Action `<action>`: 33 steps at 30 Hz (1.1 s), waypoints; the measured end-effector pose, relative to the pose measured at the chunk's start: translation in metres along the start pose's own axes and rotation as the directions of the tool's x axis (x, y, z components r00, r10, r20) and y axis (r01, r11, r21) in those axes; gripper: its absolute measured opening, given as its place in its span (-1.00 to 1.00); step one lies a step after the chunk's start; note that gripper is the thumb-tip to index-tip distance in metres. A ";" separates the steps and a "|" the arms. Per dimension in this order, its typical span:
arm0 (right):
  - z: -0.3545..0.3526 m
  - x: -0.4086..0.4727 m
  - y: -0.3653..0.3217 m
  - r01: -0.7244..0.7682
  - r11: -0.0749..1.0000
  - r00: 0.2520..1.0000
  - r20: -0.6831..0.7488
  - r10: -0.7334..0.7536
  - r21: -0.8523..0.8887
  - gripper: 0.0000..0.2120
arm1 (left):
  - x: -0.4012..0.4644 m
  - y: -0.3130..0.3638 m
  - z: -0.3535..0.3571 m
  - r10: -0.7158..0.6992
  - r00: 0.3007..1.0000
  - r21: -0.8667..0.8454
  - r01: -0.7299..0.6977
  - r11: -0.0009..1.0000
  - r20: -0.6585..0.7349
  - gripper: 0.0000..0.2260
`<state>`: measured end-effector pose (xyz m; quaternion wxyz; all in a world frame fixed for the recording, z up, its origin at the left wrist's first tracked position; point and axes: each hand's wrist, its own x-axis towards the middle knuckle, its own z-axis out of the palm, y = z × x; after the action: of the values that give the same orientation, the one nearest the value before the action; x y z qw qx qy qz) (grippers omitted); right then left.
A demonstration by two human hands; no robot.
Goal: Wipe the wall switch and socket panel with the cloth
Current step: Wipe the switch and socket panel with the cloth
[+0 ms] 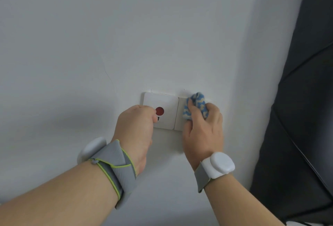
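Note:
A white double wall panel [163, 101] is set in the white wall; its left plate carries a red round button [159, 111] with a small keyhole below. My right hand [203, 132] is shut on a bunched blue and cream cloth [196, 104] and presses it against the right plate, which is mostly hidden behind hand and cloth. My left hand [137, 130] rests against the left plate's lower left corner, fingers curled in with nothing seen in them, and its fingertips are hidden.
The white wall [126, 36] fills most of the view, with a thin crack [109, 78] to the left of the panel. A dark padded surface [306, 117] stands along the right edge. Both wrists wear grey bands with white pods.

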<state>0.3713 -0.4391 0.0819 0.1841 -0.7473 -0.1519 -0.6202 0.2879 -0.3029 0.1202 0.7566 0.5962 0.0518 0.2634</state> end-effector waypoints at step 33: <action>0.002 -0.049 -0.012 0.260 0.959 0.948 0.160 -0.275 0.112 -0.51 | -0.014 -0.003 0.004 -0.056 0.998 0.010 0.055 0.998 0.035 -0.96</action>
<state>0.3585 -0.4276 0.0341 0.1175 -0.7622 -0.2949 -0.5642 0.2781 -0.3130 0.1153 0.7618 0.6024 0.0562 0.2317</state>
